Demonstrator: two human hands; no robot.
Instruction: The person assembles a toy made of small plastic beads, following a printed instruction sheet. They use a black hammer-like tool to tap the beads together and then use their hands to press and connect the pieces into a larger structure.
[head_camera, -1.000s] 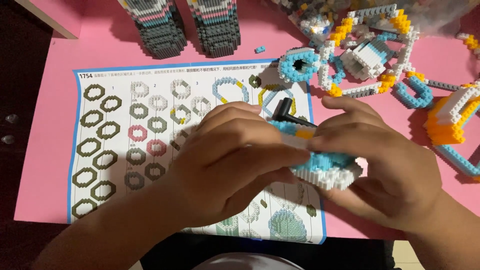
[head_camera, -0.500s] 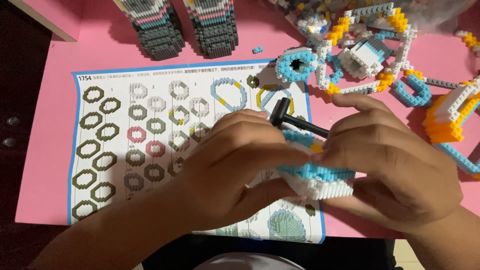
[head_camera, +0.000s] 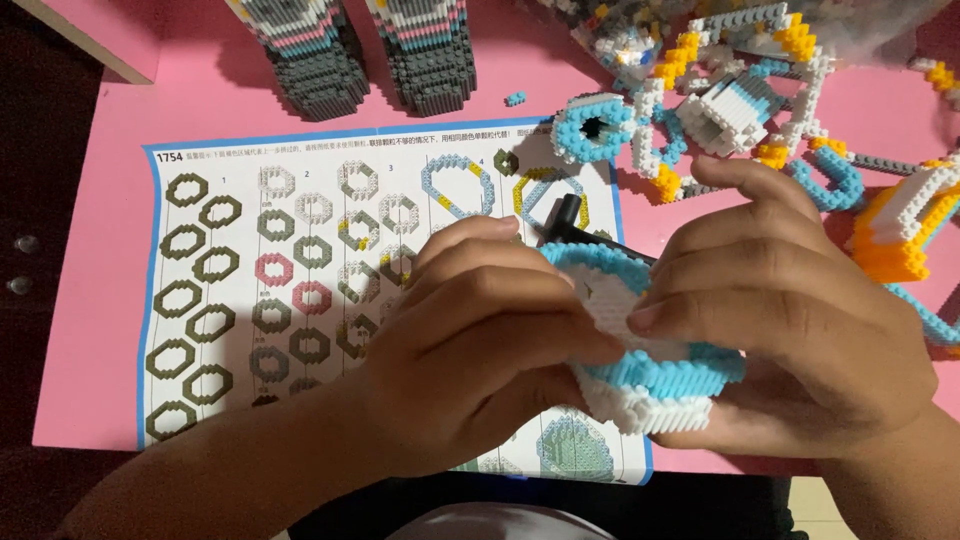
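— Blue and white, that's the small-brick piece (head_camera: 650, 370) you've got clamped between both hands, right over the lower right corner of the instruction sheet (head_camera: 250, 290).

— And my grip?

— Your left hand (head_camera: 480, 350) is closed on its near side, fingers curled over the white top. Your right hand (head_camera: 790, 320) wraps the far side — thumb pressed on the white face, fingers under the blue band. Both are shut on it.

— What's that behind it?

— A black tool (head_camera: 565, 222) lies on the sheet's right edge, just beyond your fingers. Past the sheet's top edge stand two grey brick towers (head_camera: 370, 50). Off the sheet's upper right corner sits a blue ring (head_camera: 592, 128), then a tangle of white, yellow and blue loose builds (head_camera: 740, 90) on the pink table (head_camera: 90, 250).
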